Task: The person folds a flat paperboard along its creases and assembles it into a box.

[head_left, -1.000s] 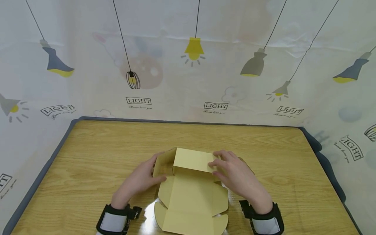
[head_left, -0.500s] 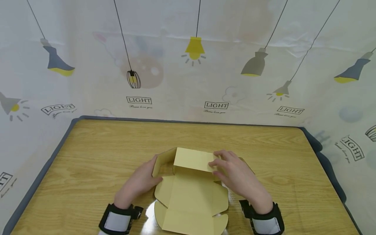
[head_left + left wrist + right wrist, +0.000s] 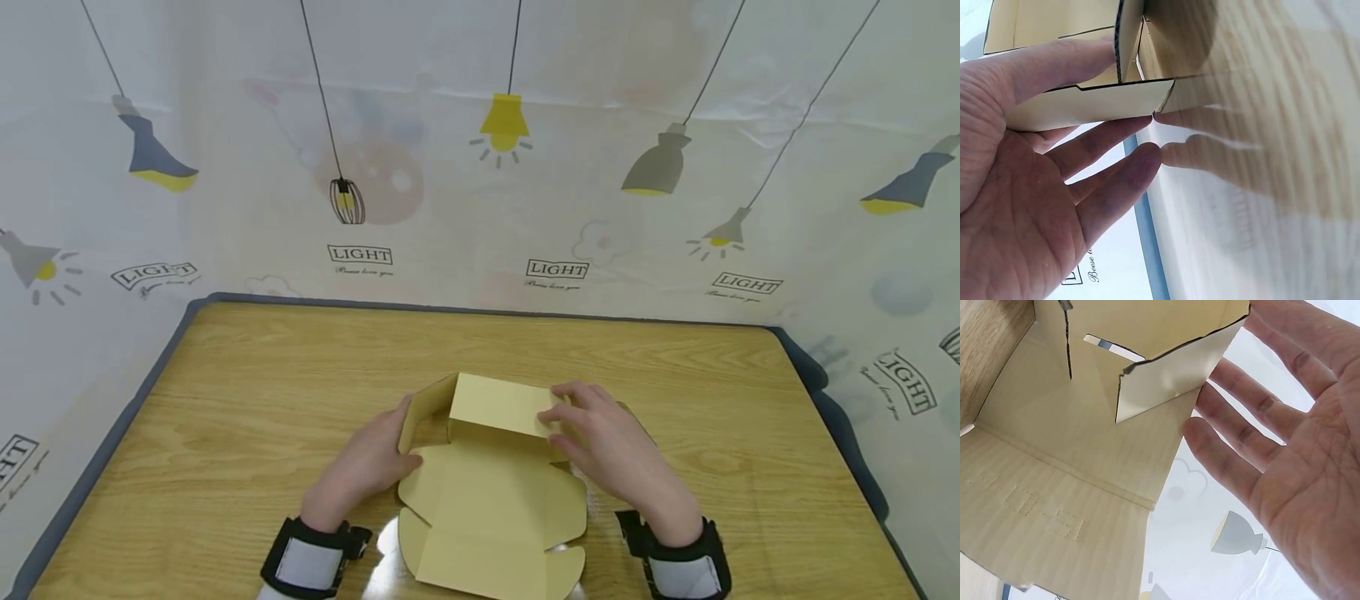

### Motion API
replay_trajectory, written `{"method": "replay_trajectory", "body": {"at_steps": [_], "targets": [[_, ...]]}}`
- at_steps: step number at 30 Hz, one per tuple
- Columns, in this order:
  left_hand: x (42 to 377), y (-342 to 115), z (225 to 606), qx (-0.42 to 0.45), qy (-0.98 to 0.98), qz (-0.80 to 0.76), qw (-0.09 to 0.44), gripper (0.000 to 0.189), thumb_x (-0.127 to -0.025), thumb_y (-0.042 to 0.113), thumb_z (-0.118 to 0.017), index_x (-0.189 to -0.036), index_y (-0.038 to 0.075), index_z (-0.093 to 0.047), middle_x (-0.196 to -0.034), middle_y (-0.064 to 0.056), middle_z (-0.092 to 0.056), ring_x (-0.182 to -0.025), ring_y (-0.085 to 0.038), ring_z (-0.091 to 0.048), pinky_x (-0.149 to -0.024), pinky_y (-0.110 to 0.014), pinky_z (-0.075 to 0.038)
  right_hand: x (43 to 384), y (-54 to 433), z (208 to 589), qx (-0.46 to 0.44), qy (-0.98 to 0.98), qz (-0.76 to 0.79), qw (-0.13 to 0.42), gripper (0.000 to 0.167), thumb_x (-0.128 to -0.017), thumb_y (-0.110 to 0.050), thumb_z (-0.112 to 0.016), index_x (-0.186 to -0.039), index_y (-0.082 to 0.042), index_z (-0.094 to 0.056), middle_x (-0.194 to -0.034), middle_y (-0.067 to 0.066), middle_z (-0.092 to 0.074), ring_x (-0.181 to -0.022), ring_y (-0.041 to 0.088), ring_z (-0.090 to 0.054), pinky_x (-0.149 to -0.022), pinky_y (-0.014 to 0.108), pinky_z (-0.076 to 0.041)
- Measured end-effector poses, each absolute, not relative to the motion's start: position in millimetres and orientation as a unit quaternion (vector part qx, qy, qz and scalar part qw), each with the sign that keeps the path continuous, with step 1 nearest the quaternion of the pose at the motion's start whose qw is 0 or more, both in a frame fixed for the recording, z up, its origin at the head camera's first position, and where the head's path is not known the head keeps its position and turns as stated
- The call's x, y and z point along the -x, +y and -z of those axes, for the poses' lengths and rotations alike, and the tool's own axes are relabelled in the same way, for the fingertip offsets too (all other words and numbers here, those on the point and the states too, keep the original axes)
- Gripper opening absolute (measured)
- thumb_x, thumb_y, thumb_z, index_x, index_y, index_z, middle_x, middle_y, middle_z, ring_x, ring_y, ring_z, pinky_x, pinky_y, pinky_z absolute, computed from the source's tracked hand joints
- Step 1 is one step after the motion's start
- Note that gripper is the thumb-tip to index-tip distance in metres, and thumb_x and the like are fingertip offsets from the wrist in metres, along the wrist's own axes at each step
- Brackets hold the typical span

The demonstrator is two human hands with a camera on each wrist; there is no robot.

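Observation:
A partly folded cardboard box (image 3: 491,500), plain yellow-tan inside, lies on the table before me. At its far end a panel (image 3: 498,404) stands folded up, with side flaps at both ends. My left hand (image 3: 367,458) grips the left side flap (image 3: 429,408), thumb on the near side and other fingers on the outside. In the left wrist view the thumb lies over the cardboard and the lower fingers extend beneath it. My right hand (image 3: 607,442) holds the panel's right end, its fingertips over the corner. The right wrist view shows several fingers against the outer edge.
The wood-grain table (image 3: 262,392) has a dark grey edge strip (image 3: 450,310). Behind and beside it hangs a white cloth (image 3: 442,167) printed with lamps. Rounded tabs (image 3: 566,573) spread at the box's near end.
The near-left flap has swung outward from under my left thumb. My left hand has shifted slightly along the side flap; the right hand keeps its place on the box. The head view has turned slightly.

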State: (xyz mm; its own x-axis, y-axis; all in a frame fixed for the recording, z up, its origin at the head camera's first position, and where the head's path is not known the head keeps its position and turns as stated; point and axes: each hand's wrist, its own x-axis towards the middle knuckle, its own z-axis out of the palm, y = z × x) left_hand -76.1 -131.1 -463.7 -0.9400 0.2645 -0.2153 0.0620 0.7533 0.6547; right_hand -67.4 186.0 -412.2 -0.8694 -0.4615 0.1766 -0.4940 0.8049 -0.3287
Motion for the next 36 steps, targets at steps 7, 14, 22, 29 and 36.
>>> {"method": "replay_trajectory", "body": {"at_steps": [7, 14, 22, 29, 36], "targets": [[77.4, -130.4, 464.7, -0.064, 0.928, -0.332, 0.155, 0.081, -0.092, 0.005, -0.074, -0.162, -0.002, -0.032, -0.148, -0.030, -0.058, -0.133, -0.045, -0.061, -0.110, -0.060, -0.053, 67.1, 186.1, 411.5, -0.250, -0.949, -0.187, 0.042, 0.023, -0.088, -0.013, -0.084, -0.111, -0.015, -0.081, -0.135, 0.013, -0.069, -0.122, 0.035, -0.067, -0.094, 0.053, -0.061], [74.5, -132.7, 462.8, -0.100, 0.935, -0.313, 0.130, 0.084, -0.082, 0.003, -0.082, -0.156, -0.001, -0.043, -0.150, -0.028, -0.058, -0.138, -0.047, -0.057, -0.115, -0.061, -0.049, 67.4, 184.4, 410.9, -0.249, -0.950, -0.185, 0.039, 0.023, -0.089, -0.013, -0.084, -0.111, -0.015, -0.081, -0.134, 0.014, -0.069, -0.120, 0.034, -0.067, -0.093, 0.052, -0.061], [73.4, -131.5, 463.0, -0.103, 0.938, -0.303, 0.133, 0.085, -0.083, 0.003, -0.083, -0.158, 0.000, -0.042, -0.147, -0.027, -0.061, -0.134, -0.045, -0.061, -0.112, -0.059, -0.052, 67.2, 183.9, 410.9, -0.251, -0.951, -0.177, 0.043, 0.022, -0.089, -0.013, -0.084, -0.110, -0.015, -0.081, -0.134, 0.015, -0.069, -0.119, 0.035, -0.068, -0.091, 0.051, -0.062], [74.1, -128.5, 464.3, -0.103, 0.945, -0.284, 0.128, 0.086, -0.084, 0.005, -0.084, -0.156, -0.008, -0.039, -0.145, -0.031, -0.061, -0.132, -0.047, -0.062, -0.112, -0.058, -0.052, 67.6, 183.9, 411.2, -0.250, -0.952, -0.168, 0.046, 0.022, -0.088, -0.013, -0.084, -0.110, -0.015, -0.080, -0.134, 0.015, -0.069, -0.119, 0.037, -0.068, -0.091, 0.052, -0.062], [72.9, -126.3, 464.0, -0.091, 0.941, -0.302, 0.124, 0.084, -0.085, 0.001, -0.080, -0.157, -0.010, -0.038, -0.150, -0.033, -0.057, -0.136, -0.049, -0.058, -0.116, -0.059, -0.048, 67.7, 183.5, 411.8, -0.249, -0.953, -0.166, 0.046, 0.022, -0.088, -0.013, -0.084, -0.110, -0.015, -0.080, -0.133, 0.015, -0.069, -0.118, 0.036, -0.068, -0.090, 0.051, -0.062]]}}
